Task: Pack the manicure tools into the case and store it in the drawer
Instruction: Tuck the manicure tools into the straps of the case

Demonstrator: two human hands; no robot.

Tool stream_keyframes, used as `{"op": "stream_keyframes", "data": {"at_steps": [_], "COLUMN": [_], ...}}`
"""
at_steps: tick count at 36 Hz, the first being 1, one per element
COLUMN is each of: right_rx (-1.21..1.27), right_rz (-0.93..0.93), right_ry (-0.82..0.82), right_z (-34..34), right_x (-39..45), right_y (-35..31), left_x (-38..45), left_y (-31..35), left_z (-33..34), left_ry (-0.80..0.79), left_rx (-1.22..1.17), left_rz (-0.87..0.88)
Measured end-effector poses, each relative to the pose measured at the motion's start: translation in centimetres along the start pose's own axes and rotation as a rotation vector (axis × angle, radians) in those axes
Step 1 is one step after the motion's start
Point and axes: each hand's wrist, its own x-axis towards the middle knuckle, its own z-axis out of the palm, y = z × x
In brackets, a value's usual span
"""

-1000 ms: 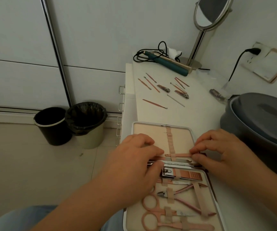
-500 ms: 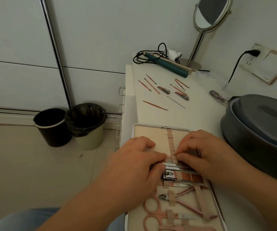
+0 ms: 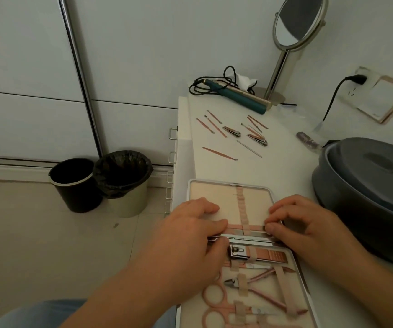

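- Left hand (image 3: 190,235) lying palm-down over case's (image 3: 214,192) hinge line, fingers (image 3: 216,227) bent, tips pressing/pinching left end of a thin flat tool (image 3: 245,229) lying across lower edge of the far panel.
- Right hand (image 3: 309,226) mirroring it on right end of same tool; thumb & forefinger pinching that end, other fingers curled loosely above.
- Tool sitting under the vertical elastic strip (image 3: 241,207) on far panel, spanning between both hands, just above the hinge.
- Case lying open & flat on white surface (image 3: 214,166), near edge closest to the person; far panel mostly bare, beige lining showing.
- Near panel holding packed tools under straps: large nail clipper (image 3: 257,254) just below the hinge, touching left hand's fingertips; nippers (image 3: 250,281) below that; pink-handled scissors (image 3: 216,301) at bottom, partly cut off by frame.
- Loose tools (image 3: 233,136) lying well apart from both hands, farther back on surface: several thin rose-gold sticks, two small clippers, one silver rod.
- Behind those: teal hair iron (image 3: 238,99) w/ coiled black cord, round stand mirror (image 3: 297,22).
- Grey lidded pot (image 3: 366,192) sitting just right of right hand.
- Drawer handles (image 3: 172,133) showing on unit's left side; drawers looking closed.
- Two bins (image 3: 100,183) standing on floor left of unit.
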Motion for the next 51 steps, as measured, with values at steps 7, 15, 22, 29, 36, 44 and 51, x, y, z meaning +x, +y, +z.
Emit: {"op": "stream_keyframes", "data": {"at_steps": [7, 15, 22, 29, 36, 44, 51], "right_rx": [0.023, -0.008, -0.343, -0.638, -0.772, -0.637, -0.721], "right_rz": [0.005, 0.05, -0.094, 0.074, 0.288, 0.443, 0.458], "right_ry": [0.023, -0.028, -0.046, -0.097, -0.125, -0.119, -0.073], "right_z": [0.1, -1.0, -4.0, -6.1, -6.9, -5.1, -3.7], "right_x": [0.1, 0.5, 4.9, 15.4, 23.8, 27.6, 28.7], "right_y": [0.1, -1.2, -3.5, -4.4, -0.8, 3.4, 4.5], "left_x": [0.0, 0.4, 2.7, 4.8, 4.7, 4.9, 5.0], "left_y": [0.0, 0.3, -0.3, -2.6, -4.5, -5.0, -5.1], "left_z": [0.4, -0.1, -1.2, -1.2, -0.5, 0.1, 0.2], "left_ry": [0.052, 0.086, 0.191, 0.129, 0.153, 0.196, 0.215], "left_rx": [-0.046, -0.092, -0.171, -0.166, -0.312, -0.302, -0.346], "left_rz": [-0.014, 0.035, 0.028, -0.002, -0.012, 0.002, -0.009]}}
